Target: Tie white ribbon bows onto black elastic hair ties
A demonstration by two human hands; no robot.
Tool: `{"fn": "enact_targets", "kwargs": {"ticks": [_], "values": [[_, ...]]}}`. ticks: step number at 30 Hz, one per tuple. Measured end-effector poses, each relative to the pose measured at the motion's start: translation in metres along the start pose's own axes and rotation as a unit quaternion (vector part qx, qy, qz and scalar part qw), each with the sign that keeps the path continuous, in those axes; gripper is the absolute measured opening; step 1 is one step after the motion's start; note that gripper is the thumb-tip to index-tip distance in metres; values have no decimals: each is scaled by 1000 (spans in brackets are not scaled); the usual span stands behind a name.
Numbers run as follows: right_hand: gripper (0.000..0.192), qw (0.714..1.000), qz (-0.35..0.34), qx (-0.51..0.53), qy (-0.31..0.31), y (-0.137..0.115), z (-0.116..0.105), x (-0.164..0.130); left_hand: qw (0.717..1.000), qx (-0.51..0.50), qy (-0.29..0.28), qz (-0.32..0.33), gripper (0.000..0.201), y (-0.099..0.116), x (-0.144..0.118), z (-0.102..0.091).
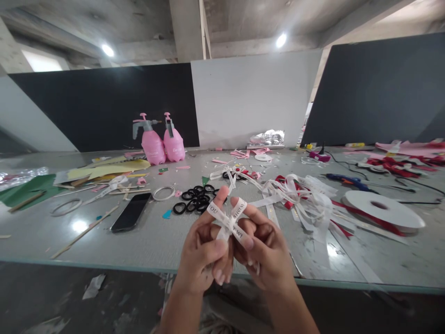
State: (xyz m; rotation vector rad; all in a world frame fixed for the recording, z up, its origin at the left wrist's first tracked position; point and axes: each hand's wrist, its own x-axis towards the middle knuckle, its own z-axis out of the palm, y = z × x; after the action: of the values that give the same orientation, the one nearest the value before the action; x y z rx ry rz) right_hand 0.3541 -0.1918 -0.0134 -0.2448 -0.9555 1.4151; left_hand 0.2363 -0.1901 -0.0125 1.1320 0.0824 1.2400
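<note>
Possibly, an uneven tug would skew or loosen the printed white ribbon bow [229, 223] at its centre. It sits at two o'clock from the left hand [202, 253], which pinches one loop and tail, and ten o'clock from the right hand [269, 248], gripping the opposite pair. Black rings [200, 202] lie beyond, towards ten.
</note>
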Motion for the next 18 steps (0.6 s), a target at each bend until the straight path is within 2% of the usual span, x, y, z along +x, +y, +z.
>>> {"fn": "enact_targets", "kwargs": {"ticks": [2,7,14,18], "values": [[43,999,-5,40,3,2,3,0,999,-45,-5,24,76,-4,2,5],[41,994,2,111,-1,8,2,1,994,-97,-19,36,75,-7,4,16],[36,991,24,130,-27,5,-1,1,990,-126,-65,22,77,-9,3,13],[39,987,18,157,-35,4,-2,0,983,-173,-60,23,74,-14,2,12]]}}
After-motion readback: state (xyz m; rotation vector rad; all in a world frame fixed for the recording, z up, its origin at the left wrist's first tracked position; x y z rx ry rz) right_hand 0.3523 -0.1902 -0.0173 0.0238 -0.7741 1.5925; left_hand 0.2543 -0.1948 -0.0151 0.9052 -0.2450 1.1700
